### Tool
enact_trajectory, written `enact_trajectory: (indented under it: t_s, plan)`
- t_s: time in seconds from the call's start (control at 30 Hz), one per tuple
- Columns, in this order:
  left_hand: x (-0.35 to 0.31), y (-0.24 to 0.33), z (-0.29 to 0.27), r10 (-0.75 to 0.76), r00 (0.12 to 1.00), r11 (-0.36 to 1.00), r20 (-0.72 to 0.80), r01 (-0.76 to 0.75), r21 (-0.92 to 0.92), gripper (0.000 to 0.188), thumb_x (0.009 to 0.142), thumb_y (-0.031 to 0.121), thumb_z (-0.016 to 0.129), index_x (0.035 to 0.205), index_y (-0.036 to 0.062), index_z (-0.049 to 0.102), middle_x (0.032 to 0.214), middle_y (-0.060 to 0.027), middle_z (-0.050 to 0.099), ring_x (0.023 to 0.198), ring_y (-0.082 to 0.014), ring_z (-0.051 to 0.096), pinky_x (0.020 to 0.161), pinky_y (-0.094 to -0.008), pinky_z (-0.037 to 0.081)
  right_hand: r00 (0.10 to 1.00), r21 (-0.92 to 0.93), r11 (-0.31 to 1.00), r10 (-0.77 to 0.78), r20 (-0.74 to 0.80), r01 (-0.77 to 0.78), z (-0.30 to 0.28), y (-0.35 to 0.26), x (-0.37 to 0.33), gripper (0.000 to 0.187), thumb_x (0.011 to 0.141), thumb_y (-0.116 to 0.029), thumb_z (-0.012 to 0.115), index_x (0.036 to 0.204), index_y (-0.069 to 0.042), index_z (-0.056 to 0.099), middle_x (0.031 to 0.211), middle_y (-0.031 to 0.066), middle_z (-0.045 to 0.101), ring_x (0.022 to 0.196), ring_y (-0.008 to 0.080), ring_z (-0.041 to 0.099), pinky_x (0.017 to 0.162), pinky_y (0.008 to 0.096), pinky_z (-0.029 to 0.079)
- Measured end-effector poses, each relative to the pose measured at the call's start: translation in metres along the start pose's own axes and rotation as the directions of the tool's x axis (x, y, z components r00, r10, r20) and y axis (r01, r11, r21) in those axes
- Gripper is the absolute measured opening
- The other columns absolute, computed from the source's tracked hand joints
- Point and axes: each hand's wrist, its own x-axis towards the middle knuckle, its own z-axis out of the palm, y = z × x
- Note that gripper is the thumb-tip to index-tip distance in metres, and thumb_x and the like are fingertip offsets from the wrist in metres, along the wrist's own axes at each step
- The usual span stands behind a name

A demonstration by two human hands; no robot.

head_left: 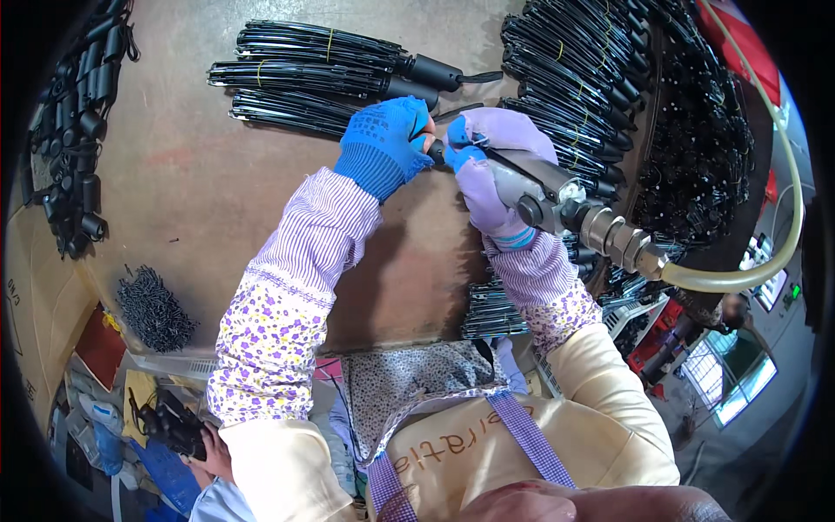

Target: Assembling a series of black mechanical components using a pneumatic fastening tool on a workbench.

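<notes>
My left hand (383, 143), in a blue knitted glove with bare fingertips showing, is closed on a small black part (437, 151), most of it hidden by the fingers. My right hand (496, 174), in a lilac glove with blue fingertips, is wrapped round a grey metal air screwdriver (522, 187). The tool's front end meets the black part between my hands; the exact contact is hidden. Just beyond my left hand lie folded umbrella frames (304, 74) with black handles (435, 73). One frame runs behind that hand.
Stacked umbrella frames (574, 78) and a dark heap of black parts (696, 157) fill the right side. A pale air hose (796, 200) loops there. Black handles (83, 113) lie far left, above a pile of screws (155, 309). Another person's hand (213, 452) shows lower left.
</notes>
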Motion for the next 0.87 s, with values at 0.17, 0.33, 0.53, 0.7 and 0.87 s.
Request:
enact_trajectory:
  t_s: [0.17,0.33,0.53,0.7,0.87]
  plan:
    - [0.0,-0.002,0.004,0.058,0.997,0.998,-0.047,-0.059,-0.017,0.022,0.063,0.003,0.073,0.082,0.0084,0.062,0.076,-0.003,0.061,0.062,-0.0186,0.052,0.06,-0.0295,0.044,0.995,-0.05,0.996,0.076,0.065,-0.073,-0.006,0.0,0.001,0.009,0.075,-0.002,0.062,0.083,0.002,0.066,0.083,0.008,0.065,0.066,0.0145,0.057,0.062,0.0243,0.048]
    - [-0.002,-0.001,0.007,0.115,0.989,0.993,-0.093,-0.116,-0.01,0.022,0.063,0.003,0.073,0.082,0.0087,0.062,0.076,-0.0024,0.061,0.062,-0.0179,0.052,0.06,-0.0293,0.043,0.975,-0.166,0.98,0.138,0.173,-0.109,-0.013,-0.002,0.004,0.008,0.075,0.0,0.061,0.081,0.0,0.066,0.08,0.0066,0.066,0.065,0.0142,0.057,0.062,0.0245,0.048]
    - [-0.004,0.0,0.008,0.126,0.982,0.99,-0.138,-0.133,-0.043,0.021,0.065,0.003,0.073,0.08,0.0083,0.06,0.074,-0.0022,0.06,0.061,-0.0175,0.052,0.059,-0.0294,0.043,0.945,-0.078,0.976,0.217,0.244,-0.204,-0.014,-0.006,0.006,0.012,0.073,0.002,0.061,0.083,-0.002,0.066,0.081,0.0074,0.068,0.067,0.0181,0.062,0.064,0.0276,0.052]
    - [-0.002,0.009,0.002,0.087,0.993,0.995,-0.085,-0.09,-0.042,0.01,0.073,0.008,0.07,0.078,0.0089,0.062,0.077,-0.0053,0.062,0.064,-0.0214,0.056,0.063,-0.032,0.047,0.97,-0.033,0.979,0.203,0.137,-0.2,-0.007,0.014,-0.003,0.009,0.076,0.0,0.058,0.069,-0.001,0.063,0.065,0.0003,0.058,0.055,0.0115,0.051,0.053,0.022,0.043]
    - [-0.002,0.006,0.0,0.049,0.996,0.998,-0.073,-0.051,-0.037,0.007,0.075,0.011,0.069,0.078,0.0094,0.063,0.079,-0.0065,0.063,0.065,-0.0228,0.058,0.065,-0.0332,0.049,0.981,0.053,0.987,0.144,0.129,-0.152,0.0,0.01,0.007,0.016,0.078,-0.001,0.057,0.063,-0.002,0.062,0.058,-0.0011,0.055,0.049,0.01,0.046,0.049,0.0195,0.04]
